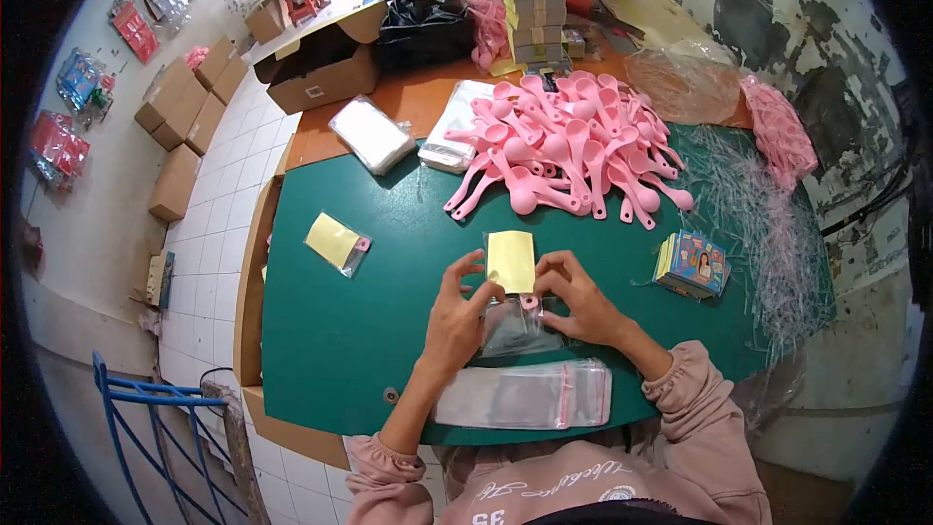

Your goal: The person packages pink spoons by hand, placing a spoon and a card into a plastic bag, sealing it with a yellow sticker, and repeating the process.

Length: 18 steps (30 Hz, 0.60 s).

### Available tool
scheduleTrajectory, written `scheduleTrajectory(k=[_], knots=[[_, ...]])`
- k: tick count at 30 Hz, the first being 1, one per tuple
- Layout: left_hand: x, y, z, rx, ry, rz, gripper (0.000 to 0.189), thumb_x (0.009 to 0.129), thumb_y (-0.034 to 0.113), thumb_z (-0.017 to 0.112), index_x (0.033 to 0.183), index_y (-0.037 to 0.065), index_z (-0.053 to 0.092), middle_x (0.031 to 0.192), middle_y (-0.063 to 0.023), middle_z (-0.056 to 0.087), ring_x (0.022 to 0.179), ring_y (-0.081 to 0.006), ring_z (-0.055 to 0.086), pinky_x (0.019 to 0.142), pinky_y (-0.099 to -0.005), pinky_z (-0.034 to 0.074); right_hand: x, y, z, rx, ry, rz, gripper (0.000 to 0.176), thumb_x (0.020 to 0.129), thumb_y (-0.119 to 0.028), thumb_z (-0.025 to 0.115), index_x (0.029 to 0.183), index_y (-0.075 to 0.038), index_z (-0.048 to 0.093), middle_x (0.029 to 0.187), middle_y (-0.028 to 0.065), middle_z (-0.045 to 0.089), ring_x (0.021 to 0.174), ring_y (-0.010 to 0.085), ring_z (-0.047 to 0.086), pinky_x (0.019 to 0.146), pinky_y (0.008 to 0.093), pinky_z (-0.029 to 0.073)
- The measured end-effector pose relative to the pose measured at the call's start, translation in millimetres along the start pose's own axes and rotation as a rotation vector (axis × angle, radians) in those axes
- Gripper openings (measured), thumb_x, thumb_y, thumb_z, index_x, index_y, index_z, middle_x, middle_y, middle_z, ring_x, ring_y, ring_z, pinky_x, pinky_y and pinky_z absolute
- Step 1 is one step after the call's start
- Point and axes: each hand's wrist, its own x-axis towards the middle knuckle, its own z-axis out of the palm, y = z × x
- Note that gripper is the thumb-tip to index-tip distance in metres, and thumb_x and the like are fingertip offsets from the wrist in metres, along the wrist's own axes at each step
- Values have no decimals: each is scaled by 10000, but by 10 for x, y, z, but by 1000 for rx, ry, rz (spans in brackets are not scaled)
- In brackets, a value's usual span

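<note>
My left hand (459, 316) and my right hand (575, 299) both grip a small clear plastic bag (515, 326) on the green table (330, 331). A yellow card (511, 261) sticks out of the bag's far end, and a pink spoon tip (530, 302) shows between my fingers. A stack of empty clear bags with a pink strip (530, 396) lies just below my hands. A large heap of pink spoons (573, 141) sits beyond the card.
A finished packet with yellow card (337, 243) lies at left. A stack of printed cards (692, 264) sits at right beside clear plastic strips (768, 224). Bag bundles (371, 133), cardboard boxes (326, 68) and stacked packs (535, 19) stand farther back.
</note>
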Motion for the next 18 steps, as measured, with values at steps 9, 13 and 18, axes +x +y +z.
scheduleTrajectory(k=[9, 13, 18], knots=[[5, 43, -11, -110, -89, -71, 212, 648, 81, 724, 789, 99, 566, 1201, -107, 411, 1005, -242, 496, 762, -364, 467, -27, -23, -73, 112, 4, 255, 159, 744, -57, 653, 856, -14, 548, 938, 84, 421, 809, 153, 518, 681, 265, 464], [8, 32, 8, -243, -103, -173, 184, 685, 115, 721, 794, 77, 578, 1172, -112, 411, 982, -237, 502, 715, -330, 500, -49, 62, -39, 428, 18, 321, 133, 787, -85, 633, 846, -7, 541, 935, 56, 426, 780, 103, 512, 645, 224, 466], [-19, 43, 49, -255, -83, -212, 184, 720, 130, 699, 827, 41, 578, 1142, -125, 422, 964, -239, 511, 657, -296, 521, -88, 145, -29, 489, -23, 399, 91, 812, -54, 592, 851, 5, 533, 907, 47, 493, 766, 105, 549, 687, 229, 482]])
